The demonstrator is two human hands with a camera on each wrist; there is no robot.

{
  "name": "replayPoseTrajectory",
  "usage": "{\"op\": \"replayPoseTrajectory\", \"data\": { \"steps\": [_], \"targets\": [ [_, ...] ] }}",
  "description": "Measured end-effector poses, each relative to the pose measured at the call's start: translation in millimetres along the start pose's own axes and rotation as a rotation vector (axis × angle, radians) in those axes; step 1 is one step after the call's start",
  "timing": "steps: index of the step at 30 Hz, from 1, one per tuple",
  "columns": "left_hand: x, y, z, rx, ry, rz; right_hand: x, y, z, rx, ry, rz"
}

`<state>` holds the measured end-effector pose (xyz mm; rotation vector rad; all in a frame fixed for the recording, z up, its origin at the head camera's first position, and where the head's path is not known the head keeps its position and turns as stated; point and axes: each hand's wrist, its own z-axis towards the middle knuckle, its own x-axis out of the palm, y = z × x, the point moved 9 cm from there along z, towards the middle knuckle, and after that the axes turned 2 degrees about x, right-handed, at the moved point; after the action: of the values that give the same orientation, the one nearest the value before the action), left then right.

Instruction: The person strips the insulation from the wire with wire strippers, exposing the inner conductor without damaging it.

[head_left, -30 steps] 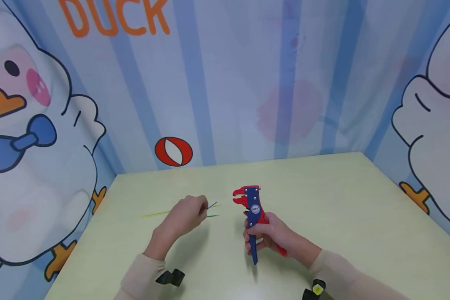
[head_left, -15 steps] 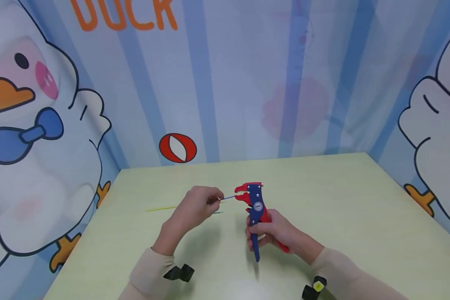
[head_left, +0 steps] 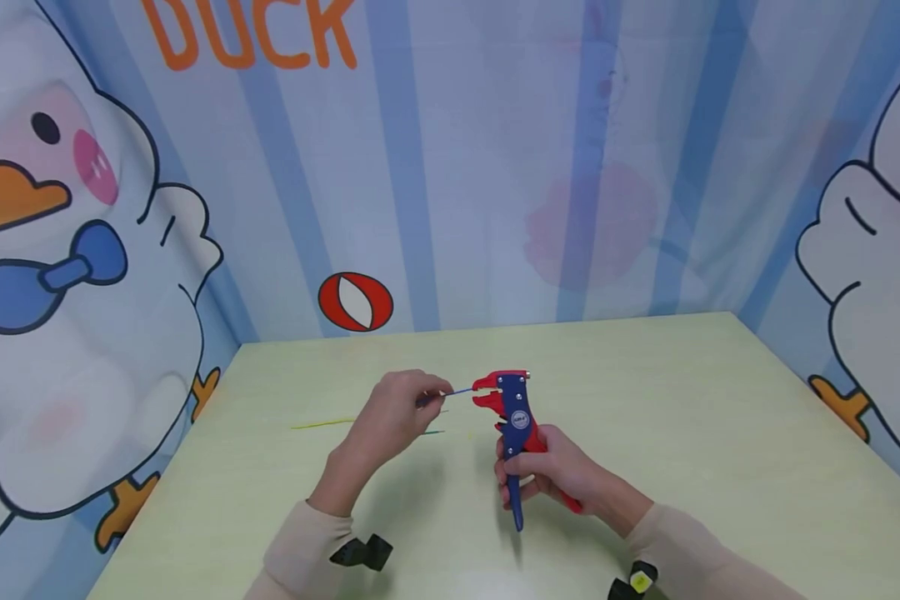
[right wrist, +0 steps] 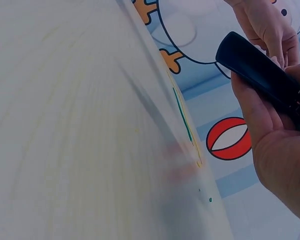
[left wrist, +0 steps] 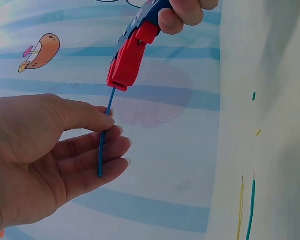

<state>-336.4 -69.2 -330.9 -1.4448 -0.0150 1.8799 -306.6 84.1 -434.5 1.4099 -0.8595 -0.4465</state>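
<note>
My left hand (head_left: 392, 415) pinches a short blue wire (left wrist: 101, 155) between thumb and fingers. The wire's far end meets the red jaws of a blue-and-red wire stripper (head_left: 516, 410); how deep it goes in is hard to see. My right hand (head_left: 558, 471) grips the stripper by its handles, with the head pointing away from me and the jaws facing left. Beneath, on the table, lie a green wire (left wrist: 251, 205) and a yellow wire (left wrist: 240, 210), both with a bare tip. In the head view my left hand partly covers them.
Small cut pieces, one green piece (left wrist: 254, 96) and one yellow piece (left wrist: 258, 132), lie on the pale yellow table (head_left: 645, 400). A printed cloth backdrop (head_left: 487, 167) with duck figures rises behind the table and along both sides.
My left hand has lifted the blue wire and carried it right, so its end has come to the stripper's jaws. The right hand holds the stripper in nearly the same place.
</note>
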Motion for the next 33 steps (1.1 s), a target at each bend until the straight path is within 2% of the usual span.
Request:
{"op": "replayPoseTrajectory", "data": {
  "steps": [11, 21, 28, 33],
  "targets": [
    [0.0, -0.6, -2.2, -0.012, -0.002, -0.058, -1.3, -0.4, -1.8, 0.0, -0.018, -0.006],
    [5.8, -4.6, -3.0, 0.027, 0.001, -0.105, 0.7, -3.2, -4.3, 0.003, -0.003, 0.0],
    [3.6, -7.9, -1.6, 0.064, -0.017, -0.082, 1.5, -0.6, -3.7, -0.009, -0.001, -0.01],
    [2.8, -8.9, -0.9, 0.063, -0.015, -0.083, 0.9, 1.1, -2.9, -0.009, 0.0, -0.015]
  ]
}}
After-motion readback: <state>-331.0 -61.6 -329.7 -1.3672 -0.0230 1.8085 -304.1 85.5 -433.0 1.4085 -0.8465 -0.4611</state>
